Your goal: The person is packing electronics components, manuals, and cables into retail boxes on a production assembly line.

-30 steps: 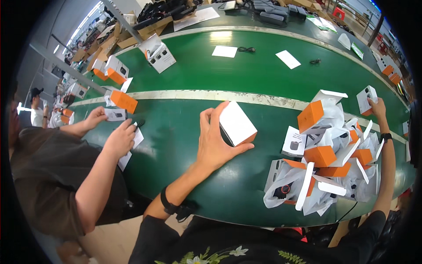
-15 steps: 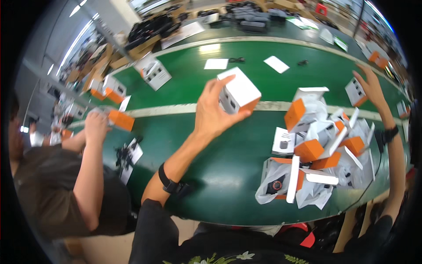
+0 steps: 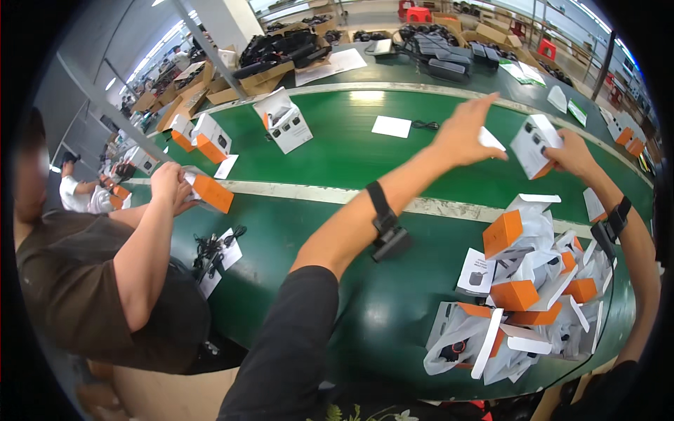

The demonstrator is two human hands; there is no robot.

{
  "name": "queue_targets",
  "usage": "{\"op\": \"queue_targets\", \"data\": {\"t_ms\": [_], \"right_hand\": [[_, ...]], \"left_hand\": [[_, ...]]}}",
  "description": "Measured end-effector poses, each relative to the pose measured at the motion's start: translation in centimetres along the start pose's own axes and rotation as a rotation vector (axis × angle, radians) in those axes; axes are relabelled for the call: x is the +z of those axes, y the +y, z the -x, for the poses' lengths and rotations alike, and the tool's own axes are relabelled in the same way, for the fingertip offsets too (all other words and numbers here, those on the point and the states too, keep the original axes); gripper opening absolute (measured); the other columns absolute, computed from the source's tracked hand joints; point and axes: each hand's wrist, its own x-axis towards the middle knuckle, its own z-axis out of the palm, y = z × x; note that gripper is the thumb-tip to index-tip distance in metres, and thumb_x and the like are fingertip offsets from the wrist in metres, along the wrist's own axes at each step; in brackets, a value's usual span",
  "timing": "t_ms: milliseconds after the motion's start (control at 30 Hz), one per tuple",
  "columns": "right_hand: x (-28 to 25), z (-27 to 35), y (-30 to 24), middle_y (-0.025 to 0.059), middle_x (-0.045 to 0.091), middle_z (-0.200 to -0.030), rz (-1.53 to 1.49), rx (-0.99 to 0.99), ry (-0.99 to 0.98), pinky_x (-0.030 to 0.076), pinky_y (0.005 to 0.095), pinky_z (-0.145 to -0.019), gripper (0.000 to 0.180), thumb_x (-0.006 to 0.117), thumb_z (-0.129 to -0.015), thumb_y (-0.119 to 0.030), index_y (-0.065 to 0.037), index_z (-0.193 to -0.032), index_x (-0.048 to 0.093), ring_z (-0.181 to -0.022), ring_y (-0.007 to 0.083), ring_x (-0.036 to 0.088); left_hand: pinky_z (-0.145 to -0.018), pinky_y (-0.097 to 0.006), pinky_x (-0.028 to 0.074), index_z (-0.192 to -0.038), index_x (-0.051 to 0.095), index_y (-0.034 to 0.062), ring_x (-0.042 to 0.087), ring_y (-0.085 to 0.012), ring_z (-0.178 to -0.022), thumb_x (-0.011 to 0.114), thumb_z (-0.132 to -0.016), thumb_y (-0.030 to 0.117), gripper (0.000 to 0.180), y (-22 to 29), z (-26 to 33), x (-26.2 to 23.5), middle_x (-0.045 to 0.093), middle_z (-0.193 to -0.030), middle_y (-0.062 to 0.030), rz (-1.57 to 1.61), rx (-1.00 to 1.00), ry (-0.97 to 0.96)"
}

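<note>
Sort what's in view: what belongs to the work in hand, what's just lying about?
Likely part of the work: white-and-orange cardboard box, held by the right hand; open orange-and-white cardboard boxes, heaped nearby.

Apparently lying about: black coiled cable; brown cardboard carton; red plastic stool.

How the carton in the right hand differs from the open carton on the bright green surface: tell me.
The held carton is gripped by the right hand; the open carton stands untouched on the bright green surface. The held carton looks closed; the open carton's flap is raised. Both are white with printed pictures.
</note>
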Motion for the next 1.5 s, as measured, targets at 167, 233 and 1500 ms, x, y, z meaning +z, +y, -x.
{"op": "queue_targets", "data": {"t_ms": [167, 233, 1500], "right_hand": [[-2.4, -4.3, 11.9, 0.0201, 0.077, -0.098, 0.116, 0.210, 0.027, 0.067, 0.0382, -0.061, 0.058, 0.086, -0.082, -0.026, 0.011, -0.121, 0.064, -0.076, 0.0264, 0.080], [-1.6, -4.8, 13.2, 0.0207, 0.076, -0.094, 0.084, 0.168, 0.031, 0.066, 0.0393, -0.058, 0.055, 0.085, -0.084, -0.024, 0.012, -0.119, 0.063, -0.073, 0.0275, 0.080], [12.2, -14.0, 13.5, 0.0273, 0.070, -0.109, 0.608, -0.625, -0.028, 0.054, 0.0580, -0.101, 0.019, 0.060, -0.090, -0.002, -0.001, -0.104, 0.071, -0.110, 0.0487, 0.066]], "left_hand": [[-0.126, -0.054, 0.043, -0.154, 0.058, 0.0018, 0.053, -0.0456, -0.147, 0.085, -0.093, 0.022, 0.070, -12.8, 4.6, -2.0, 0.059, -0.156, -0.0278, -0.439, -0.133, -0.139], [-0.125, -0.053, 0.044, -0.158, 0.054, 0.0036, 0.054, -0.0460, -0.147, 0.080, -0.097, 0.020, 0.068, -15.7, 5.7, -4.0, 0.059, -0.157, -0.0268, -0.512, -0.193, -0.169], [-0.096, -0.048, 0.058, -0.104, 0.081, 0.0118, 0.072, -0.0347, -0.114, 0.097, -0.077, 0.046, 0.046, -16.9, 5.9, -8.5, 0.070, -0.116, -0.0107, -0.401, -0.204, -0.456]]}}
